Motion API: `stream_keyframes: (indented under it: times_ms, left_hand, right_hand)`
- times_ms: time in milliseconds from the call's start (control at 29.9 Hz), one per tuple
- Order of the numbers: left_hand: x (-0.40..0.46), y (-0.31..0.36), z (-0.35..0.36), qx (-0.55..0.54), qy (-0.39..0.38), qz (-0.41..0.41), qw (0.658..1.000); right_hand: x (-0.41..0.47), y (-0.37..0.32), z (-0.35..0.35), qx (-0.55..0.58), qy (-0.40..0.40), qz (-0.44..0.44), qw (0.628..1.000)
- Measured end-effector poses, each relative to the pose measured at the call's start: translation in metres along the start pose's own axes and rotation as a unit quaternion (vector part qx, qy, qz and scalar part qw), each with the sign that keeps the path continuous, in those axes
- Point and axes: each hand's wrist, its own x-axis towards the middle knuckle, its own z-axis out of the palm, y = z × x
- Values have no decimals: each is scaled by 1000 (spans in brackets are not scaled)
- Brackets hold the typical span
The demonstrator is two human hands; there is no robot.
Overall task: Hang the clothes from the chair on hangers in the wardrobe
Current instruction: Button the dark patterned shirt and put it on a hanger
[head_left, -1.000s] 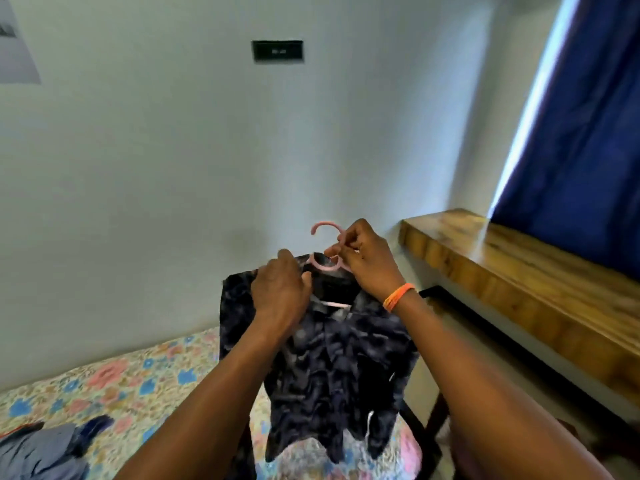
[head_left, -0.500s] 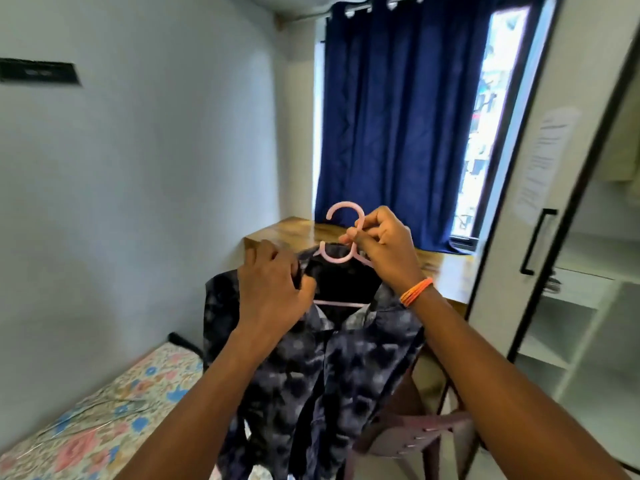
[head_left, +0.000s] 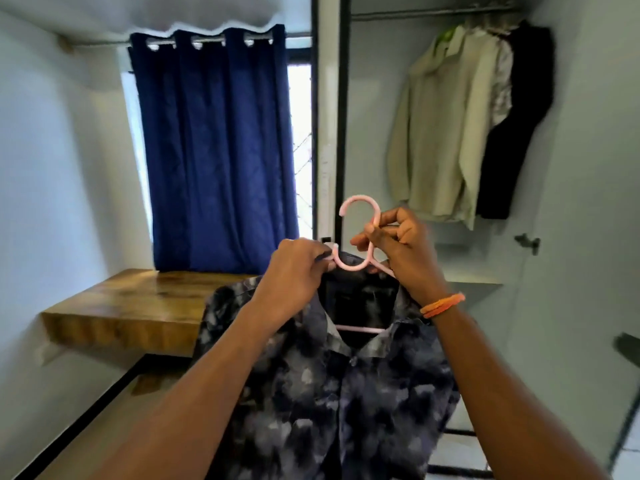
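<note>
Ahead, the wardrobe rail already carries pale shirts. Both hands pinch the pink hanger bearing the patterned shirt: right hand at the hook's neck, left hand beside it (collar side). Tilt it while lifting and the shirt may slide off.

pale blue-grey painted walls close in a narrow room. a dark navy eyelet curtain hangs from a metal rod over a window, and bright daylight shows through the uncovered strip of glass at its right edge. below it a glossy brown wooden wall-mounted desk slab juts from the left wall. a black vertical frame post stands right of the window.
</note>
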Motion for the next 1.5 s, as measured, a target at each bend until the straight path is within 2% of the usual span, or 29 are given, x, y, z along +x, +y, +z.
stream_keyframes:
  times_ms: [167,301,401,468,568,635,736,936,1070,1270,1404,1505]
  left_hand:
    - [61,54,84,-76,14,24,997]
    - [117,93,167,-145,23,18,989]
    - [165,116,215,-198,66,13,978]
    - [216,115,252,-225,101,21,969]
    - [285,97,291,-236,125,27,963]
    - [329,84,317,-227,143,43,962]
    - [402,65,348,-196,154,47,967]
    - [544,33,387,-152,212,70,963]
    - [617,11,403,-110,227,76,965]
    - [712,-10,419,-95,252,78,960]
    - [770,-15,428,-58,292,-9,955]
    - [813,-17,432,-34,275,-88,957]
  right_hand:
    - [32,32,-95,-12,48,10,999]
    - [60,76,-173,-149,142,-11,979]
    - [79,106,-231,-287,221,-43,931]
    - [105,131,-274,-416,197,-33,887]
    - [152,150,-316,-582,109,49,804]
    - [188,164,-327,-635,123,52,761]
    - [255,188,-333,-699,142,7,701]
    - [379,238,-351,-699,171,-44,693]
    - [434,262,-381,-709,192,-84,674]
    - [528,284,-408,-663,214,-138,704]
    - [595,282,-409,-659,221,-183,695]
    - [647,277,-404,-650,217,-197,701]
